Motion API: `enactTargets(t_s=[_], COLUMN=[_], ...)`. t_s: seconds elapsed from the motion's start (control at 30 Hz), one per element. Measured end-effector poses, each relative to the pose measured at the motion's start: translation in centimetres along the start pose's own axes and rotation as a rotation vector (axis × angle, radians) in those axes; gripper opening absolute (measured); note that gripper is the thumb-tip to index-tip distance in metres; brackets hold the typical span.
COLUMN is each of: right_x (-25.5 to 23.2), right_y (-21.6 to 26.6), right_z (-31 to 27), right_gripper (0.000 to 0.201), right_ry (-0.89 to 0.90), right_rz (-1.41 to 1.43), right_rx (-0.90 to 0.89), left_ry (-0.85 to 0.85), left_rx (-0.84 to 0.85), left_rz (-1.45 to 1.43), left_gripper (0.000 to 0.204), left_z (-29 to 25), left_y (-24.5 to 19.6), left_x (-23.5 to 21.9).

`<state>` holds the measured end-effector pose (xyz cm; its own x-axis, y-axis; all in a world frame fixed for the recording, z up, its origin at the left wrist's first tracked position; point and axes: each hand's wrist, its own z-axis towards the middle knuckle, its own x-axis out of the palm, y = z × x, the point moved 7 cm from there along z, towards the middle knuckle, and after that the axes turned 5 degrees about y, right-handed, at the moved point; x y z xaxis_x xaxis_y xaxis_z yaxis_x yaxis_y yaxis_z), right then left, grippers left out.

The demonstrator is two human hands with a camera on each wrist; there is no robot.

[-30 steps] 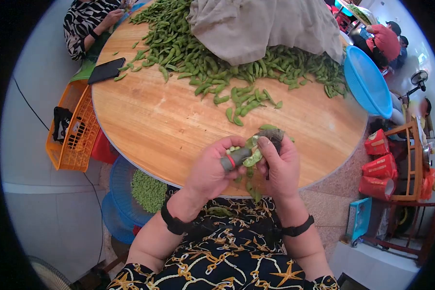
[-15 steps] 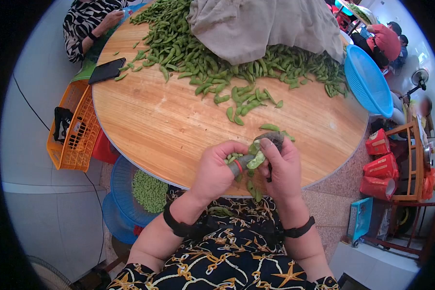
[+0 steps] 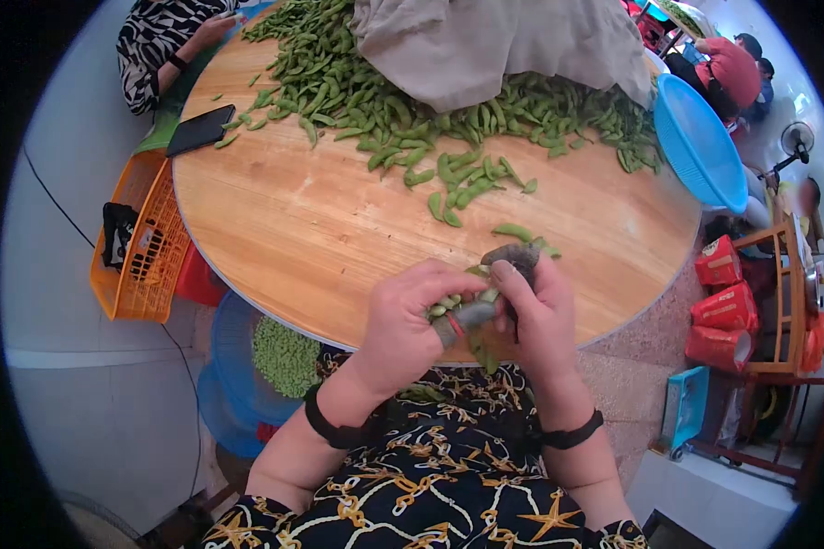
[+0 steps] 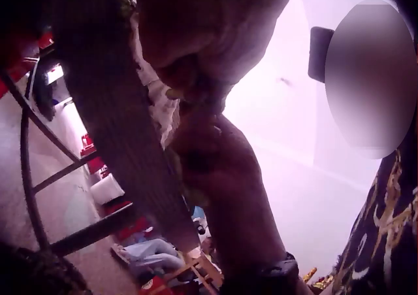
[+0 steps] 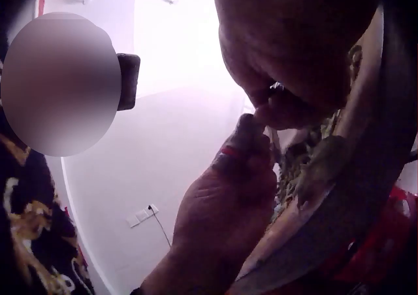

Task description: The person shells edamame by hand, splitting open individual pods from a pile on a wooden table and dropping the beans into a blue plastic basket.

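Over the table's near edge, my two hands meet around a green soybean pod [image 3: 489,295], mostly hidden by fingers. My left hand [image 3: 395,320] holds several shelled beans [image 3: 443,306] in its curled fingers, and its thumb wears a grey cover with a red band. My right hand [image 3: 547,306] pinches the pod between its thumb and a finger in a dark grey cover. In the right wrist view the left hand [image 5: 222,197] reaches up to the right hand's fingertips. Dark pods [image 3: 483,351] lie just below the hands.
A large heap of pods [image 3: 384,101], partly under a grey cloth [image 3: 504,46], covers the far side of the round table [image 3: 275,210]. A phone [image 3: 200,130] lies at left, a blue basket [image 3: 700,142] at right. Shelled beans fill a blue basin [image 3: 233,366] below.
The opened pod, plain to see between my hands before, is now mostly covered by fingers. My left index finger has stretched rightward over it, and the left thumb has come nearer the right hand.
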<state>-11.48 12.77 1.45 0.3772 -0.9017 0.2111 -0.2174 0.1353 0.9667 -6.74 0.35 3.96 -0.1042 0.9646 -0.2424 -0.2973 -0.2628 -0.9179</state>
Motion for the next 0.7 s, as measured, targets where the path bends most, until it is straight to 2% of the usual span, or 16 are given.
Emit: enactTargets(t_s=[0.07, 0.1, 0.17, 0.23, 0.3, 0.43, 0.5, 0.53, 0.6, 0.67, 0.7], right_x=[0.3, 0.3, 0.5, 0.8, 1.0, 1.1, 1.1, 1.2, 0.6, 2.4, 3.0], right_y=[-0.7, -0.9, -1.4, -1.3, -1.4, -1.4, -1.0, -0.8, -0.7, 0.5, 0.6], right_z=[-0.2, -0.2, -0.2, -0.3, -0.4, -0.5, -0.5, -0.6, -0.7, -1.6, -2.7], right_gripper=[0.011, 0.011, 0.012, 0.012, 0.012, 0.013, 0.014, 0.015, 0.016, 0.015, 0.016], right_ry=[0.071, 0.071, 0.098, 0.1, 0.098, 0.07, 0.069, 0.096, 0.119, 0.562, 0.755], right_rz=[0.163, 0.162, 0.22, 0.196, 0.172, 0.106, 0.064, 0.04, 0.015, -0.815, -0.862], right_rx=[0.098, 0.099, 0.1, 0.103, 0.105, 0.101, 0.109, 0.11, 0.11, -0.289, -0.071], left_ry=[0.034, 0.065, 0.088, 0.111, 0.144, 0.146, 0.189, 0.19, 0.016, -0.238, -0.399], left_rx=[0.056, 0.115, 0.113, 0.114, 0.031, 0.054, -0.123, -0.122, -0.362, -0.29, -0.211], left_rz=[0.021, 0.046, 0.021, -0.003, -0.029, 0.029, -0.263, -0.269, -0.276, -0.383, -0.258], left_gripper=[0.02, 0.019, 0.02, 0.021, 0.021, 0.018, 0.014, 0.014, 0.014, 0.013, 0.016], left_z=[-0.1, -0.2, -0.3, -0.3, -0.3, -0.4, -0.8, -1.1, -2.4, -4.8, -6.3], left_y=[-0.3, -0.6, -0.2, -0.1, 0.1, 0.0, 1.2, 1.2, 2.8, 3.7, 3.9], left_x=[0.2, 0.4, 0.5, 0.5, 0.7, 0.5, 0.8, 0.6, -1.7, -5.7, -8.6])
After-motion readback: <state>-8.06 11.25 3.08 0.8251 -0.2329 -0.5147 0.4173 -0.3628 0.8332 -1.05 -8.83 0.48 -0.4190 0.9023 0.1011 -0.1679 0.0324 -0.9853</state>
